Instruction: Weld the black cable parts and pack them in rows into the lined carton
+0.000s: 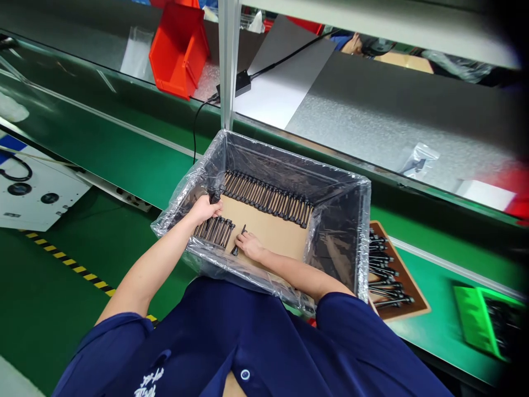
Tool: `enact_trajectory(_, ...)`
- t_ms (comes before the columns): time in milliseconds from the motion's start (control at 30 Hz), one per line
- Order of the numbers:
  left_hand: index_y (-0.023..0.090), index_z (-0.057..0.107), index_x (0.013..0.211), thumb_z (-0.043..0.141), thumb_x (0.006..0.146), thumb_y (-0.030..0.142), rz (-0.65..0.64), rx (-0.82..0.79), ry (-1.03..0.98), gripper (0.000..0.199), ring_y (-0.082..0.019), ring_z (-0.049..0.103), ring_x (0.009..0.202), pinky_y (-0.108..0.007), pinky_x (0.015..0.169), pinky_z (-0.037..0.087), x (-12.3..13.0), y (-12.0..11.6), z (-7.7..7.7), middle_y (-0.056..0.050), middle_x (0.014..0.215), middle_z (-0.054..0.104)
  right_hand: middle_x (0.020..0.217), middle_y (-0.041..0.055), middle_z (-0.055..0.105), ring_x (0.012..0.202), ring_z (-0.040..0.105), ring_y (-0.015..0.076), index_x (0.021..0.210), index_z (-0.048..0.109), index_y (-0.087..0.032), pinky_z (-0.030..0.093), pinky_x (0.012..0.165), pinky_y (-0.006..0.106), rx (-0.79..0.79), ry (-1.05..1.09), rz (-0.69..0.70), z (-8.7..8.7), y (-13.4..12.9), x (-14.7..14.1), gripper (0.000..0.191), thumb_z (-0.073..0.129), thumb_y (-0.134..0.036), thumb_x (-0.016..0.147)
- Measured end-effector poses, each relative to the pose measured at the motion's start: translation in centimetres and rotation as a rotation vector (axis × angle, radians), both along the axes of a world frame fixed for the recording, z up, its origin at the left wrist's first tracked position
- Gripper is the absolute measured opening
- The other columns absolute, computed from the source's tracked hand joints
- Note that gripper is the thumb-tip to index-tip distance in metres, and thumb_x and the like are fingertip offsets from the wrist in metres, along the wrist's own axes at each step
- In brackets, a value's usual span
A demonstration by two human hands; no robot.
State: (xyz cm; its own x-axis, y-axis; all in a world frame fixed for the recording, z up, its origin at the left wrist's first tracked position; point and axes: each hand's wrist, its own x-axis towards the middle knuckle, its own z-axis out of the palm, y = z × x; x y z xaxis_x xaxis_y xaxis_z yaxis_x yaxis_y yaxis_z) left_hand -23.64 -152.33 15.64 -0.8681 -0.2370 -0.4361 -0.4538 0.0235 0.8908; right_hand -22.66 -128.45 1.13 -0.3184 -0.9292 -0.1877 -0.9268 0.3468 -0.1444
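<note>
Both my hands are inside a plastic-lined grey bin (330,171) with brown cardboard (273,231) on its floor. My left hand (205,209) is closed around some black rod-like parts (214,196) near the bin's left wall; how many cannot be made out. Lower down, my right hand (248,244) grips one slim black rod (235,251), whose ends stick out past the fingers. A long row of black rods (268,197) lies side by side along the far wall. Between my hands and the near left corner is a shorter row of rods (215,230).
Right of the bin, a brown tray (407,275) holds more black rods, and a green bin (475,320) holds dark parts. A metal post (228,66) rises behind the bin. On the shelf are a red bin (177,55), a black adapter (242,82) and a small plastic bag (419,160).
</note>
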Motion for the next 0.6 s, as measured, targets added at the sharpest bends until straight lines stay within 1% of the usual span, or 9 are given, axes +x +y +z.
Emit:
enact_trajectory(133, 0.011, 0.060, 0.084, 0.075, 0.072, 0.024, -0.002, -0.014, 0.000, 0.024, -0.012, 0.063, 0.053, -0.021, 0.049, 0.047, 0.0, -0.1, -0.3, -0.006, 0.067, 0.066, 0.107, 0.0150, 0.057, 0.098, 0.046, 0.0262, 0.105, 0.063, -0.014, 0.037, 0.082, 0.039, 0.036, -0.017, -0.096, -0.3, -2.2, -0.2, 0.027, 0.039, -0.019, 0.095)
enact_trajectory(267, 0.011, 0.060, 0.085, 0.071, 0.075, 0.022, -0.006, -0.025, -0.003, 0.018, -0.013, 0.063, 0.055, -0.021, 0.050, 0.047, 0.0, -0.3, -0.5, -0.006, 0.069, 0.067, 0.109, 0.0174, 0.057, 0.100, 0.048, 0.0274, 0.098, 0.066, -0.011, 0.038, 0.084, 0.041, 0.084, -0.049, -0.121, -1.3, -3.7, 0.1, 0.029, 0.038, -0.015, 0.094)
enact_trajectory(433, 0.011, 0.060, 0.087, 0.072, 0.074, 0.023, -0.004, -0.027, 0.001, 0.021, -0.013, 0.063, 0.054, -0.021, 0.049, 0.047, 0.0, -0.3, -0.6, -0.006, 0.069, 0.066, 0.104, 0.0153, 0.059, 0.097, 0.050, 0.0259, 0.097, 0.066, -0.011, 0.039, 0.086, 0.040, 0.065, -0.123, -0.082, -1.9, -3.7, 0.3, 0.031, 0.035, -0.013, 0.094)
enact_trajectory(533, 0.011, 0.060, 0.086, 0.072, 0.074, 0.025, -0.008, -0.025, 0.001, 0.023, -0.013, 0.063, 0.053, -0.022, 0.049, 0.047, 0.0, -0.2, -0.6, -0.006, 0.067, 0.066, 0.102, 0.0136, 0.060, 0.096, 0.051, 0.0249, 0.095, 0.066, -0.012, 0.040, 0.086, 0.038, 0.039, -0.142, -0.048, -1.6, -3.4, 0.4, 0.030, 0.036, -0.015, 0.094)
enact_trajectory(600, 0.011, 0.060, 0.086, 0.073, 0.074, 0.026, -0.009, -0.027, 0.000, 0.023, -0.013, 0.063, 0.054, -0.022, 0.049, 0.047, 0.0, -0.1, -0.6, -0.006, 0.067, 0.066, 0.105, 0.0133, 0.060, 0.097, 0.052, 0.0244, 0.098, 0.065, -0.012, 0.040, 0.086, 0.037, -0.009, -0.166, -0.049, -1.2, -3.0, 0.3, 0.028, 0.037, -0.018, 0.095)
